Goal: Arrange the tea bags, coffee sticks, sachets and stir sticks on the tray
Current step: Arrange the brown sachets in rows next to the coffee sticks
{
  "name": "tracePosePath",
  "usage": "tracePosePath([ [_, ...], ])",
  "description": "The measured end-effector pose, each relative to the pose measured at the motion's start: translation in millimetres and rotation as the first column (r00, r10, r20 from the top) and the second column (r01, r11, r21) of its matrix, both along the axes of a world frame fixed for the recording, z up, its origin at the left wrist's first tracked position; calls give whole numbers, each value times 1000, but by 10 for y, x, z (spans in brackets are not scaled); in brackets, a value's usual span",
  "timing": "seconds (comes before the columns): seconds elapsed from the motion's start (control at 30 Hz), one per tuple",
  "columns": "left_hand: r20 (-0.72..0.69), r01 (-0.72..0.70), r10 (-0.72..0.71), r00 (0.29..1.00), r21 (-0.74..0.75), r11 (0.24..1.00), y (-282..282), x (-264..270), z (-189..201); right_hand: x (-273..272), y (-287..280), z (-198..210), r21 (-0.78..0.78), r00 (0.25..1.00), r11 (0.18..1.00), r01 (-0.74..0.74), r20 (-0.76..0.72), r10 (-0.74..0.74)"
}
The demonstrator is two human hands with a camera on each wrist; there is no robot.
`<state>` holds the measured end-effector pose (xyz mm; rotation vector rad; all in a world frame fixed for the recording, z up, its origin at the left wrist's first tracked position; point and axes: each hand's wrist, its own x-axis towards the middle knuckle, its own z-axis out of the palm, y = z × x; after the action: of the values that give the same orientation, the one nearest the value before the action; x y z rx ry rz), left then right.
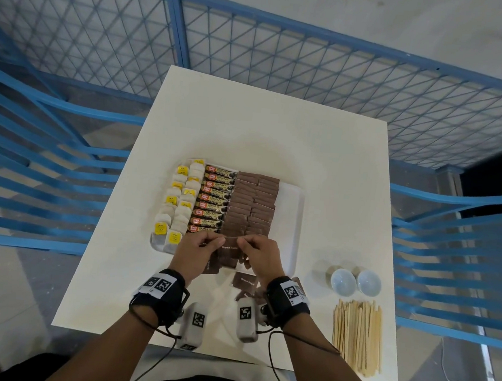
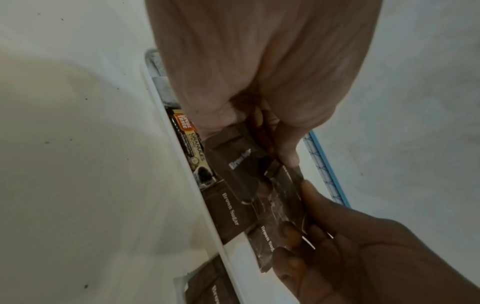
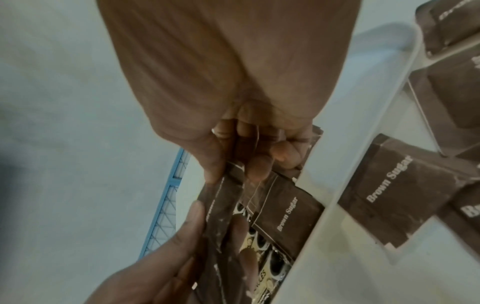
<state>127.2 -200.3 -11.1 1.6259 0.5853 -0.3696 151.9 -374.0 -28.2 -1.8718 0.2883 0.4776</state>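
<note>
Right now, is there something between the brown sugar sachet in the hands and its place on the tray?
Nothing visible blocks it. The left hand and right hand pinch the brown sugar sachet above the near end of the sachet rows on the tray; only sachets already lying there are underneath.

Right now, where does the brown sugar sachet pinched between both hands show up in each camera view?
Head: the held sachet sits low centre, between left hand and right hand, over the tray's near edge.
Left wrist: held sachet at centre, under the thumb.
Right wrist: held sachet centre-left, between both hands.
Shared landmark: the white tray rim.
</note>
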Motion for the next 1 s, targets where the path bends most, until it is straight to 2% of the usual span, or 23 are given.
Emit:
tracePosePath([
  [0.07, -2, 3, -3, 1000, -15, 1000, -2, -7, 5, -15, 4, 11, 26, 999, 998, 49, -11, -49],
  [0.23, -74, 101, -110, 991, -113, 988, -2, -60, 29, -12, -33, 53, -8, 998, 998, 56, 24, -56],
  [0.4, -66, 68, -76, 995, -113, 991, -11, -58, 54, -44, -32, 64, -100, 995, 995, 25, 96, -15],
  [0.57, -73, 64, -72, 995, -108, 992, 17, -34, 33, -89, -44, 79, -65, 994, 992, -107, -10, 106],
  [0.8, -80, 81, -90, 993, -110, 991, 20, -68, -52, -99, -143, 68, -97, 994, 989, -111, -1, 111],
  [0.87, -89, 74, -85, 992, -118, 990, 18, -67, -76, -114, -167, 69, -121, 996, 988, -91, 8, 93],
  [1.0, -96, 38, -49, 994, -119, 992, 62, -73, -130, -125, -321, 41, -116, 999, 992, 44, -15, -46],
])
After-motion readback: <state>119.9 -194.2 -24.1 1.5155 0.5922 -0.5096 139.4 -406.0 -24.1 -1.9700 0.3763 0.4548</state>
